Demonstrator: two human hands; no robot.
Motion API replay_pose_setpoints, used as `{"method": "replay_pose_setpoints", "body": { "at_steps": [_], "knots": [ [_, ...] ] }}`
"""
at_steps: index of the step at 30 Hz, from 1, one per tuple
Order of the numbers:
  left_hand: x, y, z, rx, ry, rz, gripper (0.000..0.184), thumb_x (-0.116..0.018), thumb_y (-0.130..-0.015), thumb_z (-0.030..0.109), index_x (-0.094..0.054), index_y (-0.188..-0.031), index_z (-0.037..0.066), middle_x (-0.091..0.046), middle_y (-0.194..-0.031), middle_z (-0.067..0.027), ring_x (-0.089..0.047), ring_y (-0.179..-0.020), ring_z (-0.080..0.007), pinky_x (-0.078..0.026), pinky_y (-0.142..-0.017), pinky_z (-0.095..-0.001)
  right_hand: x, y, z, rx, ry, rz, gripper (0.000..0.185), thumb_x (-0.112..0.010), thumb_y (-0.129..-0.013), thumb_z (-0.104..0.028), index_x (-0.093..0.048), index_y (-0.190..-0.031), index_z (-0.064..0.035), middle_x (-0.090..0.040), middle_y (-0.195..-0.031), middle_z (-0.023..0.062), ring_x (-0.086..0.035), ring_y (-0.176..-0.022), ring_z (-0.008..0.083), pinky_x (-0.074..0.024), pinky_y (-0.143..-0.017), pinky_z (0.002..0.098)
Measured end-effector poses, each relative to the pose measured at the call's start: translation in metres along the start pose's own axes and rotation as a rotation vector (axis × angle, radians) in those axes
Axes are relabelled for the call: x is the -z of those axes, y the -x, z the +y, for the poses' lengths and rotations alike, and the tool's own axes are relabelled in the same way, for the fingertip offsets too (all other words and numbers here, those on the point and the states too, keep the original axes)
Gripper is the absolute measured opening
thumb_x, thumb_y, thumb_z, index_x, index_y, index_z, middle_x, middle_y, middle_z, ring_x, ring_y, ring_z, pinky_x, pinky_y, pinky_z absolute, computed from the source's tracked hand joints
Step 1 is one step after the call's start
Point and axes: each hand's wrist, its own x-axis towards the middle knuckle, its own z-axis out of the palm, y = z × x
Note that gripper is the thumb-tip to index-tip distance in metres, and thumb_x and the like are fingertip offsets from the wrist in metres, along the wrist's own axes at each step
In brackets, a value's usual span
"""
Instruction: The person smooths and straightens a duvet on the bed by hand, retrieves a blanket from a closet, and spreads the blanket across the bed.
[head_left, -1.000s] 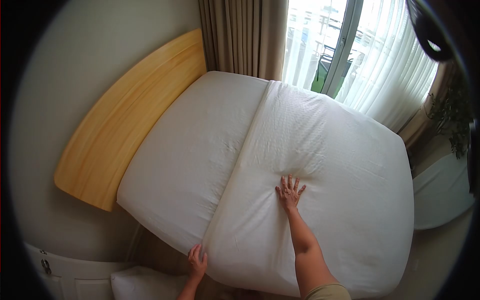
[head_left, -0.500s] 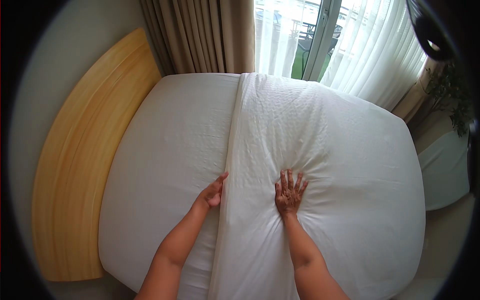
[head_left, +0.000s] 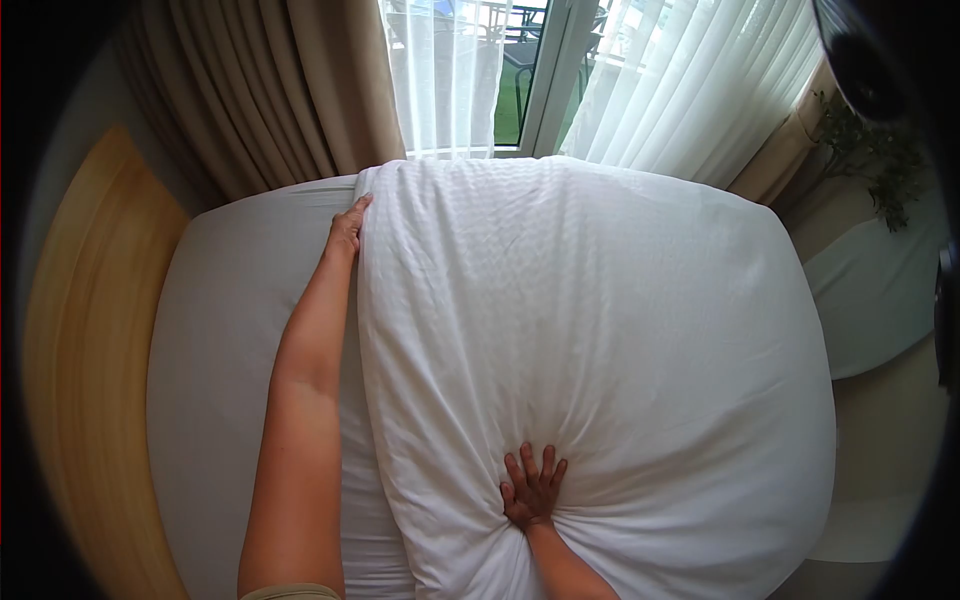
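A white cover (head_left: 640, 300) lies over the right part of the bed, its folded edge running from the far side toward me. The white sheet (head_left: 240, 300) shows to the left of that edge. My left hand (head_left: 348, 226) is stretched to the far end of the folded edge, its fingers against the fabric; whether they pinch it is too small to tell. Near the bed's front, my right hand (head_left: 533, 487) presses flat on the cover with its fingers spread, and creases fan out around it.
A wooden headboard (head_left: 85, 400) stands at the left. Beyond the bed are a brown curtain (head_left: 260, 90), sheer white curtains (head_left: 700, 90) and a glass door frame (head_left: 555, 75). A plant (head_left: 875, 165) and a pale rounded surface (head_left: 875, 290) are at the right.
My left hand has moved along the folded edge from the near side to the far side. My right hand presses nearer the bed's front, and creases have deepened. The view has shifted toward the window.
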Motion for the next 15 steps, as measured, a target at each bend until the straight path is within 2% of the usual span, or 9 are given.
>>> {"method": "replay_pose_setpoints", "body": {
  "at_steps": [1, 3, 5, 7, 8, 10, 11, 13, 15],
  "knots": [
    [0.0, -0.018, 0.003, -0.102, -0.047, 0.089, 0.05, -0.073, -0.067, 0.015, -0.052, -0.103, -0.013, -0.06, -0.098, -0.0179, -0.06, -0.083, -0.0267, -0.047, -0.078, -0.0316, -0.003, -0.001, 0.001, -0.015, 0.003, 0.001, 0.043, -0.042, -0.083, -0.036, -0.045, -0.125, -0.0255, -0.029, -0.139, 0.0005, -0.019, -0.129, 0.0335, -0.0108, -0.102, 0.0551],
    [0.0, -0.044, 0.013, -0.298, 0.15, 0.166, 0.044, -0.074, -0.063, 0.008, -0.055, -0.096, -0.015, -0.06, -0.097, -0.0179, -0.059, -0.083, -0.0248, -0.047, -0.074, -0.0309, -0.013, 0.009, 0.012, 0.0, 0.009, 0.033, 0.042, -0.042, -0.083, -0.037, -0.046, -0.123, -0.0272, -0.031, -0.138, -0.001, -0.021, -0.129, 0.0333, -0.0127, -0.101, 0.054],
    [0.0, -0.017, 0.034, -0.297, 0.066, 0.181, 0.037, -0.069, -0.069, 0.004, -0.053, -0.098, -0.013, -0.06, -0.095, -0.018, -0.06, -0.08, -0.0258, -0.049, -0.074, -0.0309, -0.017, 0.012, 0.016, -0.017, 0.012, 0.012, 0.041, -0.042, -0.083, -0.037, -0.047, -0.122, -0.0278, -0.031, -0.138, -0.0015, -0.021, -0.128, 0.0329, -0.0137, -0.1, 0.0537],
    [0.026, -0.064, -0.004, -0.366, -0.008, 0.301, 0.04, -0.07, -0.068, 0.009, -0.054, -0.099, -0.011, -0.061, -0.094, -0.0155, -0.06, -0.08, -0.0237, -0.048, -0.073, -0.0291, -0.015, 0.008, 0.015, -0.027, 0.014, 0.0, 0.04, -0.041, -0.083, -0.038, -0.048, -0.122, -0.0284, -0.032, -0.137, -0.0021, -0.022, -0.128, 0.0326, -0.0147, -0.1, 0.0533],
    [0.019, -0.056, -0.009, -0.351, -0.014, 0.289, 0.04, -0.07, -0.068, 0.009, -0.054, -0.099, -0.011, -0.061, -0.094, -0.0155, -0.06, -0.08, -0.0237, -0.048, -0.073, -0.0291, -0.014, 0.008, 0.014, -0.021, -0.001, 0.016, 0.04, -0.041, -0.083, -0.038, -0.048, -0.121, -0.0287, -0.033, -0.137, -0.0023, -0.023, -0.128, 0.0321, -0.0156, -0.099, 0.0533],
    [0.006, -0.019, -0.014, -0.351, -0.497, 0.504, 0.043, -0.067, -0.073, 0.022, -0.055, -0.103, -0.007, -0.062, -0.095, -0.0128, -0.06, -0.083, -0.0214, -0.047, -0.077, -0.0296, -0.012, 0.009, 0.019, -0.006, -0.005, 0.03, 0.04, -0.042, -0.083, -0.038, -0.048, -0.121, -0.0291, -0.033, -0.137, -0.0025, -0.024, -0.127, 0.031, -0.0177, -0.098, 0.0532],
    [0.018, -0.036, -0.019, -0.34, -0.51, 0.497, 0.043, -0.067, -0.073, 0.022, -0.055, -0.103, -0.007, -0.062, -0.095, -0.0128, -0.06, -0.083, -0.0214, -0.047, -0.077, -0.0296, -0.009, 0.008, 0.02, -0.019, -0.008, 0.019, 0.04, -0.042, -0.083, -0.038, -0.048, -0.121, -0.0291, -0.033, -0.137, -0.0025, -0.024, -0.127, 0.031, -0.0177, -0.098, 0.0532],
    [0.043, -0.077, -0.02, -0.097, 0.019, -0.045, 0.052, -0.062, -0.077, 0.034, -0.052, -0.116, 0.003, -0.057, -0.111, -0.0118, -0.055, -0.098, -0.0234, -0.04, -0.09, -0.0317, -0.002, 0.006, 0.018, -0.012, -0.032, 0.031, 0.04, -0.043, -0.083, -0.038, -0.048, -0.122, -0.0292, -0.033, -0.137, -0.0028, -0.024, -0.127, 0.0305, -0.0191, -0.098, 0.0528],
    [0.029, 0.021, -0.025, -0.017, -0.067, -0.186, 0.058, -0.058, -0.079, 0.04, -0.045, -0.122, 0.004, -0.051, -0.119, -0.0113, -0.051, -0.105, -0.0228, -0.038, -0.094, -0.0327, 0.005, 0.004, 0.017, -0.035, -0.056, 0.014, 0.041, -0.043, -0.083, -0.037, -0.047, -0.123, -0.0294, -0.033, -0.137, -0.0029, -0.025, -0.127, 0.0302, -0.0201, -0.098, 0.0525]
  ]
}}
